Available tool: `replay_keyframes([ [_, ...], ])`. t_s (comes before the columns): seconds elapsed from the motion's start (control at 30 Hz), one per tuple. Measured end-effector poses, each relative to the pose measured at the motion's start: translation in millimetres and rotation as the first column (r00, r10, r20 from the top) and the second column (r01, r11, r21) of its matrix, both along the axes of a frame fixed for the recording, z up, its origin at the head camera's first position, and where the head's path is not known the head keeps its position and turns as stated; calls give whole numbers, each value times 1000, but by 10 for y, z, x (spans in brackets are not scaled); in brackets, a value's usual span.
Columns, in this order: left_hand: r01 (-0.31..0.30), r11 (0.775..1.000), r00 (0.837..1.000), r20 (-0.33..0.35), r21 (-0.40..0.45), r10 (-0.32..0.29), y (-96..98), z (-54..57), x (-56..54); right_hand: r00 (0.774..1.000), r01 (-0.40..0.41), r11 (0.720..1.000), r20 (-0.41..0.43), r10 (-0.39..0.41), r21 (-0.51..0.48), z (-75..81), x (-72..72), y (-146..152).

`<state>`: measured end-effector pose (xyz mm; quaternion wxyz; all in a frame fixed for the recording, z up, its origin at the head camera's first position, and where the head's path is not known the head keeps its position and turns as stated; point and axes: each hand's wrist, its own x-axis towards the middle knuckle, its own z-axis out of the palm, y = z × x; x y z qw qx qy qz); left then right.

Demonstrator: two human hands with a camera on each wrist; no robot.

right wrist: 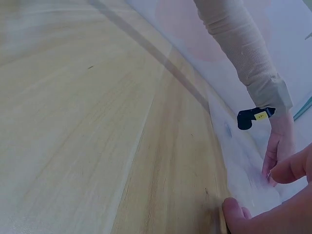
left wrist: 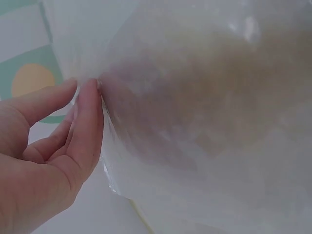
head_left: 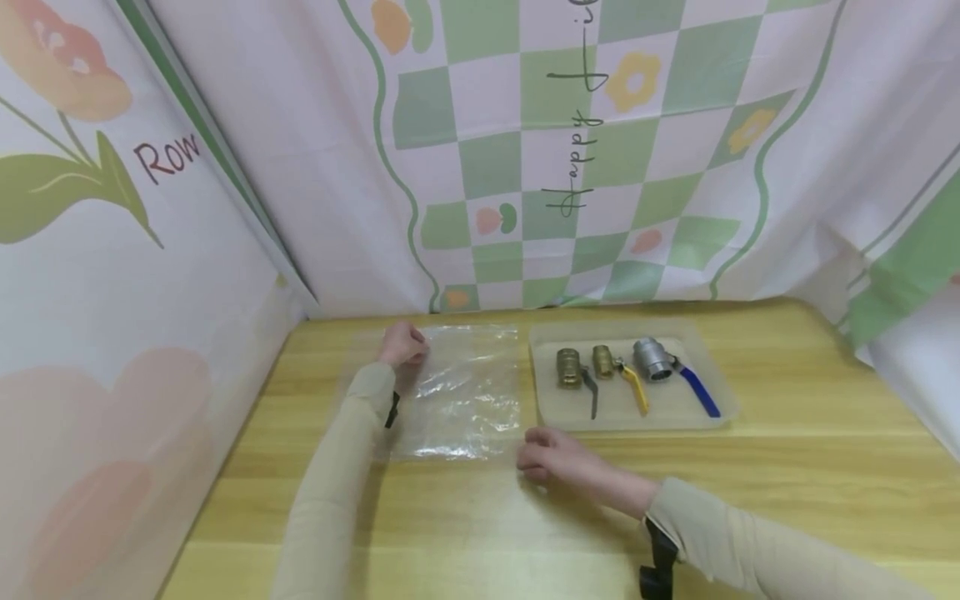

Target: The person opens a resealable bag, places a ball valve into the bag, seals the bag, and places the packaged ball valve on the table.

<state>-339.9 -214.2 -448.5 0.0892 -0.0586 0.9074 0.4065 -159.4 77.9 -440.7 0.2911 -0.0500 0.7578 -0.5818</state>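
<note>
A clear plastic bag [head_left: 465,392] lies flat and crinkled on the wooden table. My left hand [head_left: 403,344] is over its left part; in the left wrist view the thumb and fingertips [left wrist: 89,92] come together at the edge of the film, pinching it. My right hand [head_left: 558,458] rests on the table by the bag's lower right corner, fingers loosely bent. In the right wrist view its thumb [right wrist: 234,212] and forefinger stand apart with nothing visible between them. Whether it touches the bag cannot be told.
Right of the bag, a translucent tray [head_left: 637,421] holds a brass valve with a grey lever [head_left: 568,368], a smaller brass valve with a yellow lever [head_left: 603,362] and a silver valve with a blue lever [head_left: 652,358]. Printed curtains [head_left: 337,167] border the table [head_left: 480,533].
</note>
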Motion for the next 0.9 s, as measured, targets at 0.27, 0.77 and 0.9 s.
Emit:
replay_keyframes([
  [0.27, 23, 999, 998, 60, 22, -25, -33, 46, 70, 998, 20, 995, 55, -15, -95, -41, -21, -3],
  [0.77, 28, 993, 994, 102, 114, -40, -88, 49, 123, 995, 12, 986, 101, 5, -166, -82, -87, -30],
  [0.9, -11, 987, 997, 80, 160, -2, -69, 64, 136, 996, 10, 985, 91, 6, -172, -98, -101, -40],
])
